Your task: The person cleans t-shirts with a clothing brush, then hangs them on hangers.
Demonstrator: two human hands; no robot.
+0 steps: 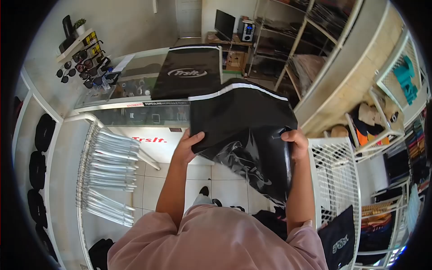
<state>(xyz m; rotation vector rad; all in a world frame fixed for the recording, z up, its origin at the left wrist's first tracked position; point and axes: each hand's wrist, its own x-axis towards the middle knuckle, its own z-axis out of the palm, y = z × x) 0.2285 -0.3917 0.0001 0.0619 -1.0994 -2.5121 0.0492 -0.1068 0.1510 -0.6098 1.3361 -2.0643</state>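
In the head view a large black plastic bag [243,117] with a white strip along its top edge hangs before me, held by both hands. My left hand [188,145] pinches its left edge, thumb on the near face. On the right edge my right hand [297,141] grips it the same way. The lower part of the bag is creased and shiny, sagging toward my right forearm. Beyond it, a second black bag [186,67] printed with a white "Trslt." logo lies flat on the glass counter [135,72].
Left of me a rail carries several white hangers [110,166]. Sunglasses [85,67] stand at the counter's far left. A white wire rack [333,175] is on my right, with a dark printed cloth [337,240] draped on it. Behind the counter are a monitor [224,23] and metal shelves.
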